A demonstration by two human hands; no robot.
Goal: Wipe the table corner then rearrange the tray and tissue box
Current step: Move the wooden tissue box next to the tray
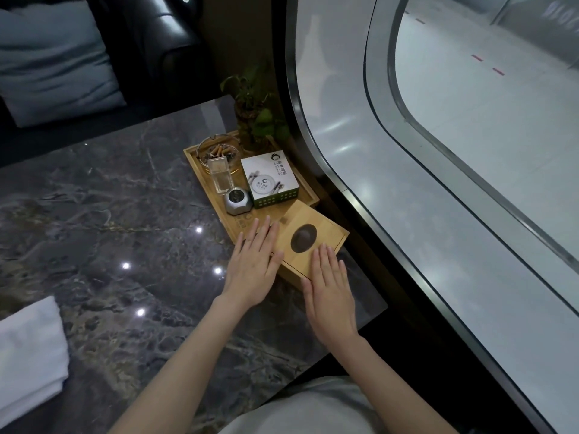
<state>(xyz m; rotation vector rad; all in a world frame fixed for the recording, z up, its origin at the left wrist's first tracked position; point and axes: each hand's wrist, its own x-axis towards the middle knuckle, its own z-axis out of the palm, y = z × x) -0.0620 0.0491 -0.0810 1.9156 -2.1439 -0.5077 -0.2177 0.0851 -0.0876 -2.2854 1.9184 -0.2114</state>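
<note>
Both hands lie flat with fingers spread straight, holding nothing. The left hand rests across the near left edge of the wooden tissue box, its fingertips reaching the tray. The right hand covers the box's near corner. The box sits at the desk corner, touching the tray's near end. A folded white towel lies well apart at the left.

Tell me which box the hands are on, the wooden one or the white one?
The wooden tissue box with the dark oval opening; left hand and right hand lie flat on it. The white box sits untouched in the tray.
</note>
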